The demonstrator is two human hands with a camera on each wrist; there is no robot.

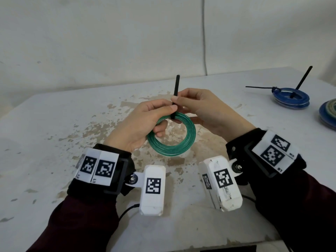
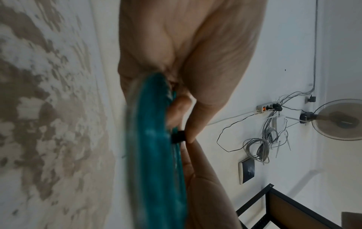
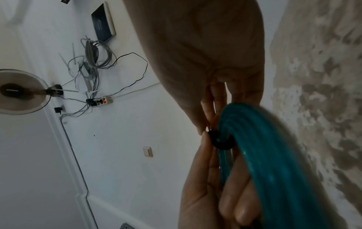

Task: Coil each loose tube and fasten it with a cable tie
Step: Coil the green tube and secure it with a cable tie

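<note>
A green tube coil (image 1: 171, 136) hangs in the air above the table, held between both hands. My left hand (image 1: 166, 115) grips the coil's upper left side, with fingers curled through the ring and the thumb against the black cable tie (image 1: 176, 88). The tie wraps the top of the coil and its tail sticks straight up. My right hand (image 1: 179, 101) pinches the tie just above the coil. The left wrist view shows the coil (image 2: 154, 155) edge-on with the tie (image 2: 178, 137) around it. In the right wrist view the tie (image 3: 221, 140) loops over the coil (image 3: 274, 170).
A blue coil (image 1: 291, 98) fastened with a black tie, its tail pointing up, lies at the table's far right. Another coil (image 1: 329, 113) is cut off by the right edge. The white table (image 1: 54, 142) has a worn, flaked patch under the hands.
</note>
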